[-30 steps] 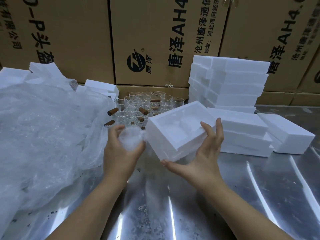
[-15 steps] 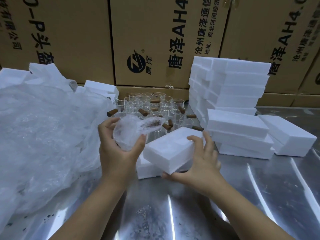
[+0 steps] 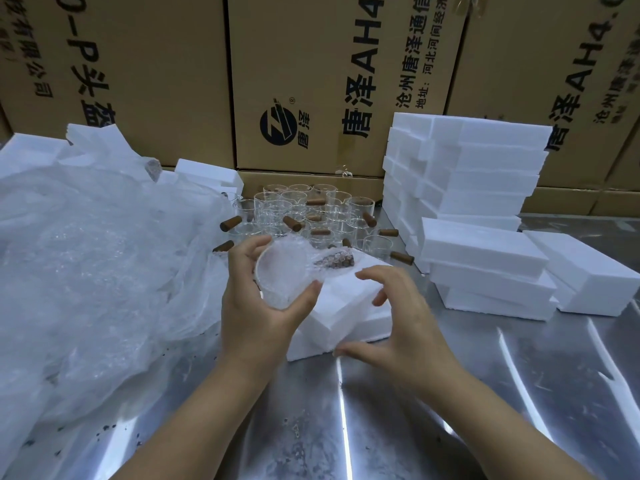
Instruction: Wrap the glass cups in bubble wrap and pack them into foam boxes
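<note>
White foam box [image 3: 341,306] lies closed on steel table [image 3: 485,393], inside hidden. Left hand [image 3: 256,306] grips bubble-wrapped cup [image 3: 282,275] over box's left corner; wooden handle shows through wrap, pointing right. Right hand [image 3: 398,320] hovers above box, fingers spread and loosely curved, grasping nothing. Behind box, bare glass cups [image 3: 311,216] stand clustered, visibly empty, wooden handles sticking out. Stacked foam boxes [image 3: 467,174] at right, all closed. Bubble wrap heap [image 3: 86,271] at left. Cardboard cartons [image 3: 311,81] line back.

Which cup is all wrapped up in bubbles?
The cup held in the left hand. It alone is wrapped; the cups standing behind it are bare glass.
</note>
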